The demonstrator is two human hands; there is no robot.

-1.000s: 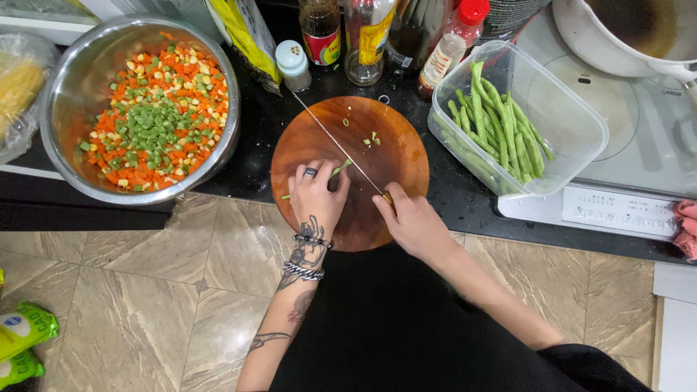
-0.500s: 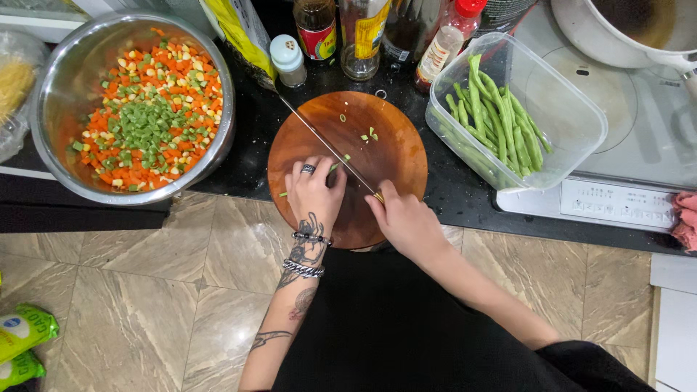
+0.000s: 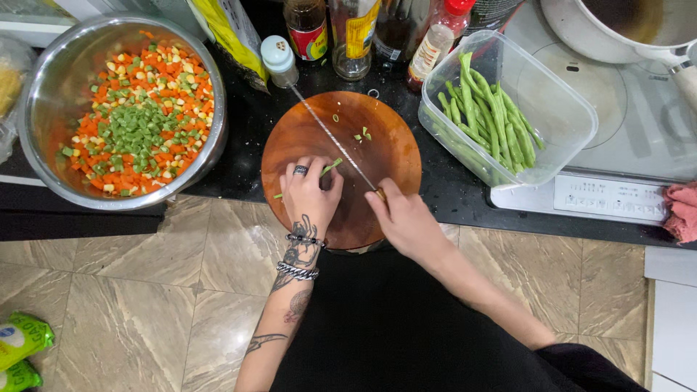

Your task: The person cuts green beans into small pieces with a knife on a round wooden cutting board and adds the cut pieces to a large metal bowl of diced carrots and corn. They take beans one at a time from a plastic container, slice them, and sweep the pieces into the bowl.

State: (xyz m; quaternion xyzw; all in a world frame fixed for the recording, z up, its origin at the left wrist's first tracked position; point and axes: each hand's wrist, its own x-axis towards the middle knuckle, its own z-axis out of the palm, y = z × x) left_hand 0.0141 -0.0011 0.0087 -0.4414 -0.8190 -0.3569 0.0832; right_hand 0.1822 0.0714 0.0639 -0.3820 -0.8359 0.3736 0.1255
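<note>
I press my left hand (image 3: 308, 194) down on a thin green bean (image 3: 330, 168) that lies on the round brown wooden cutting board (image 3: 377, 138). My fingers are curled over the bean and hold it flat. The bean runs slanted, from low on the left side of the board up to the right. One end pokes out on the left of my hand and the other end sticks out by my fingertips, right next to the blade.

My right hand (image 3: 406, 218) is closed tight around the handle of a long thin silver knife (image 3: 330, 138). The blade points away from me, up and to the left, and it crosses the bean just beside my left fingers. My left hand is the one on the bean; my right hand is a bit lower and to the right.

A few small green cut pieces (image 3: 363, 133) lie past the blade. A clear plastic box of whole green beans (image 3: 494, 123) sits to the right. A big shiny metal bowl of chopped orange, green and yellow bits (image 3: 123, 109) sits to the left. Bottles and a small white shaker (image 3: 279, 59) stand behind the board, near the knife tip
</note>
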